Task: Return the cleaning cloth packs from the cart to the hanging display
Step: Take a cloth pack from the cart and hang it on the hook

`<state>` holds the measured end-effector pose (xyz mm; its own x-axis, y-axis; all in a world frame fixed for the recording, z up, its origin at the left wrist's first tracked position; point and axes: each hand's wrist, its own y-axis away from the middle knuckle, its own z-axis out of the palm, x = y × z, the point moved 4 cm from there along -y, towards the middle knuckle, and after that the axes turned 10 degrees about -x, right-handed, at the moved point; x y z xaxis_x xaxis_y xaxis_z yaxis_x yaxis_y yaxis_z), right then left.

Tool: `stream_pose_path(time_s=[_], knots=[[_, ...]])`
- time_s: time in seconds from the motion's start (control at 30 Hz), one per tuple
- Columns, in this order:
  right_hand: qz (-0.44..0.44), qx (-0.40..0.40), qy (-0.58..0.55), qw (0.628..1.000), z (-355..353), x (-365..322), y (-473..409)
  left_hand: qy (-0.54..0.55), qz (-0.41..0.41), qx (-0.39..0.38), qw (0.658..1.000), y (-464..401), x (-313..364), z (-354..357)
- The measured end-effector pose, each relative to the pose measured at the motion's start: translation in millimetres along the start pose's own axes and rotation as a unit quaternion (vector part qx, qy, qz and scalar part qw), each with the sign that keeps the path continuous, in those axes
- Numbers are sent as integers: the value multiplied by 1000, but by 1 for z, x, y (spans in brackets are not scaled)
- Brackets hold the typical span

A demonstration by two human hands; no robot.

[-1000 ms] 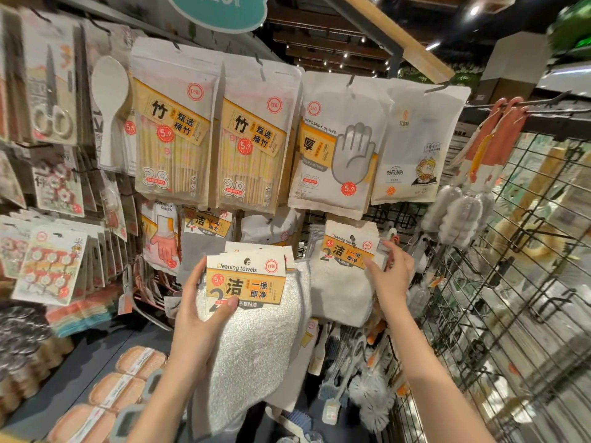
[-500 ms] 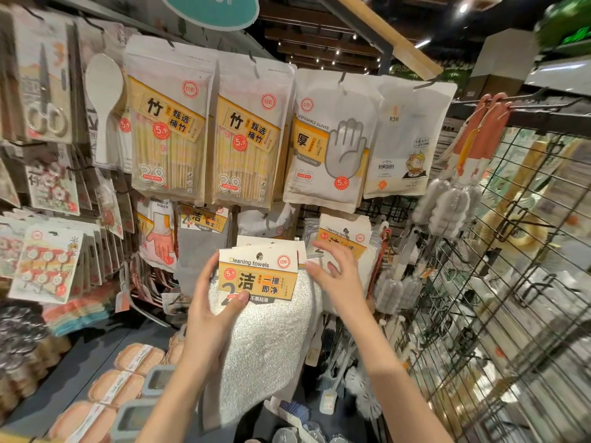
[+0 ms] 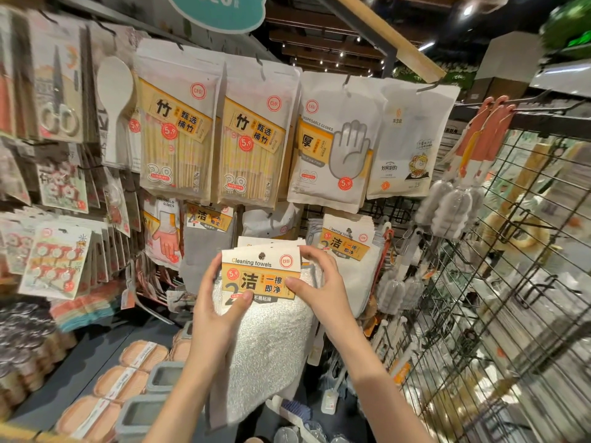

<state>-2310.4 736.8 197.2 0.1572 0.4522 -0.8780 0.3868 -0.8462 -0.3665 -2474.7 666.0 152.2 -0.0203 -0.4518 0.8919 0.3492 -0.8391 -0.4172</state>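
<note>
Fingers of both hands pinch the white fluffy cleaning cloth pack's (image 3: 265, 330) orange-labelled card.

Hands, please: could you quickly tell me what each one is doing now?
Left hand: grips white cleaning towel pack with orange label.
Right hand: pinches the same pack.

A shop aisle for household goods: packaged chopsticks (image 3: 179, 135), disposable gloves (image 3: 335, 145) and cleaning towel packs (image 3: 347, 243) hang on hooks with round red price stickers (image 3: 169, 131), beside a black wire grid rack (image 3: 499, 282) of bottle brushes (image 3: 447, 206) on the right.
</note>
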Motion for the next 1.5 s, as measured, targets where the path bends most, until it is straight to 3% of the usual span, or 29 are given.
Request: stream_pose_path(time_s=[0.3, 0.5, 0.67, 0.83, 1.07, 1.27, 1.5], knots=[[23, 32, 4, 999, -3, 10, -1, -1, -28, -20, 999, 2, -9, 0], [30, 25, -24, 999, -10, 10, -4, -24, -18, -36, 999, -1, -5, -5], [33, 15, -46, 998, -18, 12, -4, 27, -39, -80, 996, -3, -12, -5], [13, 3, -44, 999, -24, 11, -3, 17, -49, -69, 996, -1, -14, -2], [29, 62, -89, 994, -44, 28, -2, -19, -37, -19, 999, -3, -12, -9], [43, 143, -109, 983, -76, 48, -11, -23, -20, -21, 999, -8, -19, -16], [43, 220, -63, 972, -108, 65, -34, -29, -25, -9, 999, -12, -22, -22]])
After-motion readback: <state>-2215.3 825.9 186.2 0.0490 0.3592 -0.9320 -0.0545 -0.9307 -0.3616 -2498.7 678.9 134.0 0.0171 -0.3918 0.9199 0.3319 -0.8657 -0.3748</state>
